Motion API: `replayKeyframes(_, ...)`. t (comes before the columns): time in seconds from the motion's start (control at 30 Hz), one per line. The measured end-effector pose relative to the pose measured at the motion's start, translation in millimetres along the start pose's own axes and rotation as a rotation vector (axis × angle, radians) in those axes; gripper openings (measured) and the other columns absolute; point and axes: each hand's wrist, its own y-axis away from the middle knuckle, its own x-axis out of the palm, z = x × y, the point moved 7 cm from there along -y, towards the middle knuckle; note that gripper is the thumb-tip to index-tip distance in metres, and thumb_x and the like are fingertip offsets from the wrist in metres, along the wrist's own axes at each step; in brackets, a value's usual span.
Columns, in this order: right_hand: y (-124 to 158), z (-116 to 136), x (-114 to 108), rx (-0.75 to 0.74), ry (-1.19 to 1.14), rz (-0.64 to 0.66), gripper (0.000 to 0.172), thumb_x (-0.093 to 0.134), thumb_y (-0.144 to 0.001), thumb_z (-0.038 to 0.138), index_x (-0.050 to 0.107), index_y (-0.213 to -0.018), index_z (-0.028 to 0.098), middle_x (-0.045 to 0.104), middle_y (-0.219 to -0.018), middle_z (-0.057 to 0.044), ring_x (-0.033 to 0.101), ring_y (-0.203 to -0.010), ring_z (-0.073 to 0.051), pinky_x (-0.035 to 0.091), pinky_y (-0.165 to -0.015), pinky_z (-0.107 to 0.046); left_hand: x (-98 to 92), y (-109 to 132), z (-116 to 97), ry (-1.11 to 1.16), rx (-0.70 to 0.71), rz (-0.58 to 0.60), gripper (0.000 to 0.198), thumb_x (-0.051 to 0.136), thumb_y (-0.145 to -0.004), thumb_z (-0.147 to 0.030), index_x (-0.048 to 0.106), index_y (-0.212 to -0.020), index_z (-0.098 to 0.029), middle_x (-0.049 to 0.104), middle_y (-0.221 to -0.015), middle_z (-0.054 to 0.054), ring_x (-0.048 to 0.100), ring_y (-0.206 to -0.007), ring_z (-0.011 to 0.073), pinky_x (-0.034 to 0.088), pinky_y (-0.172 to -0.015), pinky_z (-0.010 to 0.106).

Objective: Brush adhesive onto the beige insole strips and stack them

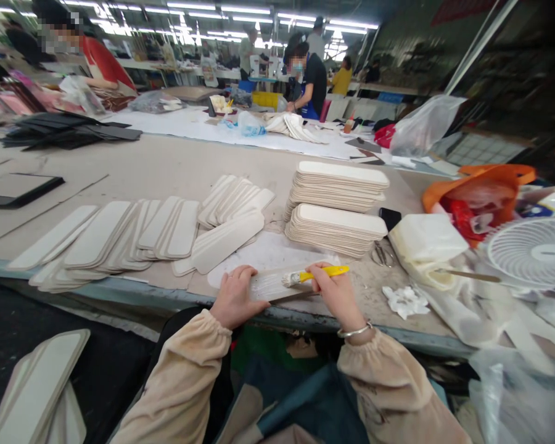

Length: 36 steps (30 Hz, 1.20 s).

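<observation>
Beige sleeves: gathered at both wrists, a metal bracelet circling the right one
Left hand: holds one end of a pale strip between thumb and fingers
Right hand: closed around the handle of a yellow brush, bristles on the strip
Work in hand: strip lies between the two hands, near the edge of the table, white streaks on its face
Loose strips: overlap in rows beyond the left hand and to its left
Two stacks: more pale strips, neatly piled just beyond the right hand
Right flank: crumpled tissue near the right hand, white fan farther out
Co-worker: bends over white pieces well beyond both hands
</observation>
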Motion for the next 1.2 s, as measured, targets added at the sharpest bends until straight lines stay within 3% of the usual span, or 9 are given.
replayKeyframes(0.1,0,-5,-7,0.049,-0.111,-0.031,0.026,0.056,-0.082,0.046,0.062,-0.076,0.021,0.048,-0.047,0.005,0.042,-0.045,-0.014,0.032,-0.047,-0.027,-1.0,-1,-1,0.0,0.003,0.004,0.064,0.081,-0.063,-0.039,0.052,-0.118,-0.021,0.056,-0.132,0.013,0.05,-0.128,0.0321,0.036,-0.109,0.052)
replayKeyframes(0.3,12,-5,56,0.14,-0.316,0.141,0.03,0.057,-0.081,0.051,0.059,-0.08,0.021,0.052,-0.051,0.005,0.04,-0.041,-0.01,0.029,-0.042,-0.024,-1.6,0,-4,-0.017,0.022,0.003,0.062,0.081,-0.063,-0.037,0.052,-0.115,-0.019,0.058,-0.128,0.014,0.053,-0.123,0.0314,0.039,-0.106,0.049)
replayKeyframes(0.4,11,-6,63,0.121,-0.297,0.146,0.028,0.055,-0.081,0.049,0.058,-0.079,0.021,0.052,-0.05,0.006,0.04,-0.041,-0.01,0.03,-0.042,-0.024,-0.9,0,-3,-0.027,0.033,-0.009,0.061,0.08,-0.063,-0.037,0.052,-0.114,-0.019,0.058,-0.128,0.014,0.054,-0.122,0.0315,0.039,-0.105,0.049)
replayKeyframes(0.5,4,-9,39,0.075,-0.211,0.07,0.026,0.056,-0.082,0.046,0.059,-0.075,0.021,0.052,-0.049,0.005,0.044,-0.043,-0.011,0.033,-0.046,-0.025,-0.1,-1,-2,-0.04,0.046,-0.015,0.06,0.079,-0.065,-0.037,0.051,-0.115,-0.019,0.057,-0.129,0.014,0.053,-0.124,0.032,0.039,-0.106,0.05)
replayKeyframes(0.7,-10,-7,-51,-0.016,0.109,-0.197,0.027,0.054,-0.084,0.04,0.06,-0.065,0.021,0.055,-0.049,0.003,0.055,-0.053,-0.016,0.043,-0.061,-0.028,1.9,-2,3,-0.051,0.069,-0.028,0.06,0.077,-0.068,-0.04,0.05,-0.117,-0.019,0.055,-0.132,0.015,0.051,-0.126,0.0319,0.038,-0.107,0.05)
replayKeyframes(0.8,-3,1,-89,-0.082,0.25,-0.339,0.028,0.053,-0.087,0.041,0.063,-0.071,0.02,0.057,-0.051,0.002,0.057,-0.054,-0.017,0.043,-0.061,-0.029,3.4,-2,5,-0.055,0.067,-0.038,0.06,0.077,-0.068,-0.04,0.051,-0.117,-0.018,0.056,-0.13,0.015,0.052,-0.125,0.0321,0.038,-0.107,0.051)
replayKeyframes(0.93,13,13,-113,-0.275,0.373,-0.439,0.03,0.053,-0.092,0.045,0.067,-0.084,0.019,0.063,-0.06,0.0,0.06,-0.057,-0.018,0.045,-0.062,-0.029,4.5,-2,6,-0.065,0.068,-0.052,0.061,0.077,-0.067,-0.041,0.052,-0.117,-0.017,0.056,-0.13,0.015,0.052,-0.125,0.0328,0.039,-0.107,0.051)
replayKeyframes(1.03,21,18,-101,-0.434,0.524,-0.361,0.028,0.051,-0.096,0.04,0.068,-0.09,0.019,0.07,-0.076,-0.004,0.065,-0.067,-0.019,0.047,-0.066,-0.029,3.8,-2,6,-0.067,0.083,-0.068,0.061,0.076,-0.066,-0.042,0.053,-0.117,-0.017,0.057,-0.129,0.015,0.053,-0.124,0.0331,0.04,-0.106,0.051)
replayKeyframes(1.2,35,22,-43,-0.612,0.814,-0.156,0.023,0.048,-0.096,0.025,0.067,-0.088,0.018,0.069,-0.075,-0.006,0.065,-0.069,-0.018,0.045,-0.067,-0.028,4.1,-3,8,-0.081,0.087,-0.079,0.063,0.076,-0.065,-0.045,0.055,-0.116,-0.015,0.058,-0.128,0.016,0.054,-0.123,0.0339,0.041,-0.105,0.049)
